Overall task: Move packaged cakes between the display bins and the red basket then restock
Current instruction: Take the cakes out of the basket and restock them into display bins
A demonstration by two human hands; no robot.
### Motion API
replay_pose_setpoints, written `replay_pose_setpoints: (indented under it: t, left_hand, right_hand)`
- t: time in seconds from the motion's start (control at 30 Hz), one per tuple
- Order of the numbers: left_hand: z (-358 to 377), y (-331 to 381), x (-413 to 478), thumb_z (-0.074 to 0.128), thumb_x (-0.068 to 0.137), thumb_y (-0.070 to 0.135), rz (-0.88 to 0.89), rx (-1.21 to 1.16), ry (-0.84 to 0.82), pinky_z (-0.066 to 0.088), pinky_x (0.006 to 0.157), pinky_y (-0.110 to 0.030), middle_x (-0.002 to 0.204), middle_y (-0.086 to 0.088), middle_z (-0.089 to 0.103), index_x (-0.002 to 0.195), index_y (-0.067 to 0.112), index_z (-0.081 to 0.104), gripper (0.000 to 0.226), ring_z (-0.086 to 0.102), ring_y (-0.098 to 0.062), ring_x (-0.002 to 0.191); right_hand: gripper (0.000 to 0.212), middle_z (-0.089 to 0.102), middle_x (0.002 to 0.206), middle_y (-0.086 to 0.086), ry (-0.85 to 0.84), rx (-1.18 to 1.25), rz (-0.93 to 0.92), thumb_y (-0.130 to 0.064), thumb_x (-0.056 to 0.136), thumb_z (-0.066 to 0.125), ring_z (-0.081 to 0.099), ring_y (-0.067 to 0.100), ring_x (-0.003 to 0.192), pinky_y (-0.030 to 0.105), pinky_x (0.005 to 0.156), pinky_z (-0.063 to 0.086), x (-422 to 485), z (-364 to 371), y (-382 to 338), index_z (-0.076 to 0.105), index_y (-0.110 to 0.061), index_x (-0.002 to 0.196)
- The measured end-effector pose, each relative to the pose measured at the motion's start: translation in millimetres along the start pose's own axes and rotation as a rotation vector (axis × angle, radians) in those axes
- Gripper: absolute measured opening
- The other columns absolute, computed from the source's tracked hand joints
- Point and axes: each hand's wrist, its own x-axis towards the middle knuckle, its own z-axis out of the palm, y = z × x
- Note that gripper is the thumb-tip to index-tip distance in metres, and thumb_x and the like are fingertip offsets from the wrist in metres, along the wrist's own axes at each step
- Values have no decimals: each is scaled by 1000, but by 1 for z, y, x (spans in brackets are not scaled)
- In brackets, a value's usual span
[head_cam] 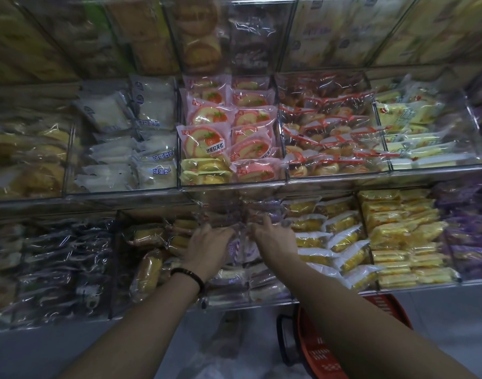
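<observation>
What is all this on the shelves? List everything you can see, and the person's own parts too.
pink roll-cake packs: about a dozen, pink, middle shelf, centre bin
white packs: many, white, bin left of the pink ones
red-banded packs: many, clear with red strips, bin right of the pink ones
yellow cake packs: many, yellow and white, lower shelf, right of the hands
purple-printed packs: many, clear with purple, lower centre bin
red basket: one, red, floor at lower right
bracelet: one, dark, left wrist
left hand: one, among the purple-printed packs, grip unclear
right hand: one, beside it, grip unclear
</observation>
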Motion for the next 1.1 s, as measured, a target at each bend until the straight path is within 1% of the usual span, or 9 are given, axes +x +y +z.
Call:
replay_pose_setpoints:
  t: [0.1, 0.2, 0.27, 0.33, 0.5, 0.73, 0.9, 1.0, 1.1]
  left_hand:
    - [2, -6, -1, 56, 99, 19, 18, 6, -48, 44, 96, -39, 130, 13, 67, 119, 39, 59, 29, 52, -21, 107]
    - [5, -8, -6, 61, 96, 28, 31, 29, -114, 41, 111, -45, 141, 9, 59, 134, 37, 52, 41, 51, -24, 125]
    - [7, -5, -8, 66, 94, 24, 36, 17, -130, 44, 109, -44, 141, 6, 58, 140, 38, 47, 52, 51, -25, 130]
    - [7, -3, -8, 60, 93, 10, 65, 14, -113, 50, 103, -43, 137, 1, 62, 142, 37, 47, 57, 56, -26, 127]
    - [-1, -6, -9, 50, 93, 9, 94, -43, -22, 47, 105, -40, 137, 4, 66, 140, 34, 57, 54, 61, -26, 119]
    - [12, -4, -11, 52, 99, 27, 85, 26, -56, 44, 101, -41, 127, 9, 65, 137, 43, 53, 42, 53, -24, 126]
    - [12, 2, -4, 53, 101, 19, 6, -26, -57, 43, 100, -38, 125, 6, 60, 132, 40, 54, 37, 50, -24, 119]
    - [11, 0, -5, 56, 97, 7, 9, -47, -96, 39, 106, -42, 128, 6, 56, 136, 39, 53, 51, 47, -24, 121]
    - [10, -10, -10, 64, 89, 4, 52, -79, -65, 37, 105, -42, 123, 10, 50, 138, 40, 52, 63, 44, -19, 122]
  right_hand:
    - [47, 55, 138, 9, 23, 42, -23, -13, 92, 69, 71, 31, 99, 42, 73, 60, 0, 5, 5, 55, -18, 137]
    - [54, 59, 136, 4, 21, 39, -72, -41, 94, 67, 66, 31, 113, 41, 76, 57, -7, 13, 7, 48, -24, 142]
    - [56, 61, 138, 5, 26, 39, -71, -47, 97, 64, 64, 32, 117, 42, 79, 59, -12, 19, 7, 43, -27, 144]
    - [48, 64, 132, 7, 52, 16, -40, -35, 99, 65, 66, 33, 112, 40, 76, 58, -14, 21, 6, 45, -24, 141]
    - [29, 68, 115, 6, 61, 1, 76, -14, 98, 62, 71, 29, 91, 34, 63, 44, -8, 9, 15, 59, -18, 126]
    - [33, 66, 121, 11, 72, 55, 22, -8, 96, 66, 70, 31, 99, 40, 72, 57, 1, 19, 0, 54, -11, 127]
    - [45, 55, 109, 10, 154, 150, -24, -10, 86, 80, 69, 29, 77, 37, 52, 53, 4, 46, 3, 47, -13, 116]
    - [51, 44, 121, 11, 153, 238, -27, -7, 88, 75, 67, 28, 77, 38, 56, 58, 0, 49, 12, 39, -16, 123]
    - [50, 42, 125, 10, 228, 335, -31, -6, 84, 77, 62, 24, 71, 32, 50, 54, -11, 54, 26, 43, -15, 120]
